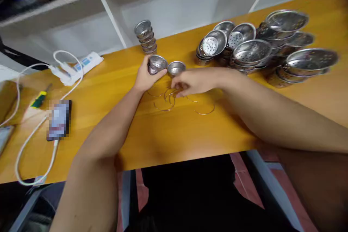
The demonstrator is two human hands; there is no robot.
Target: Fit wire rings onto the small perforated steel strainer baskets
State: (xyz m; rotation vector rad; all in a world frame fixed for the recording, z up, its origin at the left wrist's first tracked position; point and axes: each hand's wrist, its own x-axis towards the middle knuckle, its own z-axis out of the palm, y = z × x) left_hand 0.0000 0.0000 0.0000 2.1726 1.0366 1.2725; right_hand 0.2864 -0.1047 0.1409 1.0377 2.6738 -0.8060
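My left hand [146, 75] is wrapped round a small stack of perforated metal cups [157, 62] on the wooden table. Just right of it stands a single metal cup [176, 68]. My right hand [187, 82] is in front of that cup, its fingers curled down at several thin wire rings [165, 108]. Its fingertips meet near one ring, but blur hides what exactly is between them. A curved wire piece [205, 113] lies apart, to the right of the rings.
A taller cup stack [146, 36] stands behind my left hand. Many stacked perforated cups [251, 52] crowd the back right. On the left are a power strip [81, 67], a phone [59, 119] on a white cable and a screwdriver [39, 98].
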